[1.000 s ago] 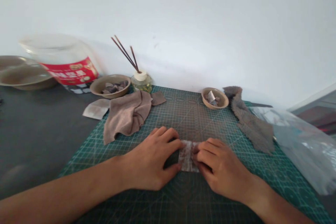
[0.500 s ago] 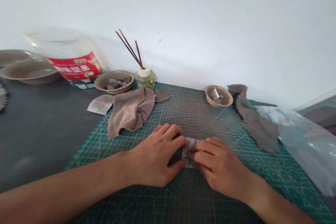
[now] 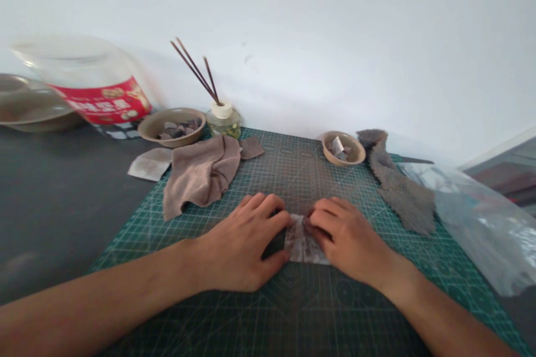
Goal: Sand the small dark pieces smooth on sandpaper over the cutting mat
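A small grey-white blotchy sheet (image 3: 299, 245) lies on the green cutting mat (image 3: 293, 312) between my hands; I cannot tell if it is cloth or paper. My left hand (image 3: 247, 242) presses on its left edge, with the fingertips at the upper corner and the thumb at the lower one. Over the right part of the sheet, my right hand (image 3: 349, 237) is closed in a pinch. Whatever sits between those fingertips is hidden.
Behind are a brown cloth (image 3: 203, 173), a bowl of greyish chunks (image 3: 146, 131), a reed diffuser (image 3: 224, 120) and a smaller bowl (image 3: 355, 153). A frayed grey cloth (image 3: 404, 201) and a clear plastic bag (image 3: 481, 223) lie right. A red-labelled jar (image 3: 109, 103) stands left.
My right hand has lifted slightly and its fingers have drawn up toward the sheet's upper edge, baring more of the sheet. My left hand keeps its hold. The view has shifted slightly.
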`<state>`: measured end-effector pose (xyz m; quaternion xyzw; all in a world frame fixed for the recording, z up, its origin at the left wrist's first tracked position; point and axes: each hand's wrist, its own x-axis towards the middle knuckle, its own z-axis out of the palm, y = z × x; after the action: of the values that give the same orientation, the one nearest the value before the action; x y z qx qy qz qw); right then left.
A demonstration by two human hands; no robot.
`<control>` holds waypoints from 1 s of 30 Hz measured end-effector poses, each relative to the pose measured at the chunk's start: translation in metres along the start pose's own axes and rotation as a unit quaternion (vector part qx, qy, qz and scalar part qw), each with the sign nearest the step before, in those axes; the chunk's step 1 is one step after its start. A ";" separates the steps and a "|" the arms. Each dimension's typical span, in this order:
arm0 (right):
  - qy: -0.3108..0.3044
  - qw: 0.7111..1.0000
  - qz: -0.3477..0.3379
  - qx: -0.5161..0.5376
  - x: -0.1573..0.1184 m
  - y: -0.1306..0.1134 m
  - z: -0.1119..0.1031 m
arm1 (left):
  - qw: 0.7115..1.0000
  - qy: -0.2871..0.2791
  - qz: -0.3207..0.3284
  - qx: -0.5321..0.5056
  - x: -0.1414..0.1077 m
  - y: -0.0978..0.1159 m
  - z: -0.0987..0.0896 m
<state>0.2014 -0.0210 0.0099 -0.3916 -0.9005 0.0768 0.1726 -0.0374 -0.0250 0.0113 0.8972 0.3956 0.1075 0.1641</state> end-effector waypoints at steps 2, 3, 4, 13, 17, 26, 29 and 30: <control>-0.010 1.000 0.013 0.003 0.000 0.003 -0.003 | 1.000 -0.004 -0.002 0.001 0.001 0.000 0.000; -0.025 1.000 0.004 0.015 0.000 0.002 -0.004 | 1.000 -0.006 -0.001 0.001 0.001 0.000 0.000; -0.040 0.999 -0.014 0.028 -0.002 0.001 -0.004 | 1.000 -0.008 0.001 0.001 0.001 0.000 0.000; -0.021 1.000 -0.002 -0.014 -0.003 0.001 -0.005 | 1.000 -0.010 0.001 0.002 0.000 -0.001 0.000; -0.065 0.995 -0.064 0.033 -0.007 -0.004 -0.005 | 1.000 -0.015 0.002 0.005 0.000 0.000 -0.001; -0.079 0.996 -0.023 0.025 -0.004 0.002 -0.009 | 1.000 -0.014 -0.007 0.009 -0.001 0.002 -0.001; -0.074 0.994 -0.066 0.045 -0.008 -0.004 -0.003 | 1.000 -0.014 -0.004 0.011 -0.001 0.001 -0.001; -0.055 0.996 -0.060 0.036 -0.007 -0.004 -0.001 | 1.000 -0.014 -0.004 0.012 0.000 0.001 -0.001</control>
<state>0.2036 -0.0290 0.0100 -0.3257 -0.9271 0.1207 0.1409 -0.0371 -0.0259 0.0124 0.8989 0.3982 0.0891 0.1595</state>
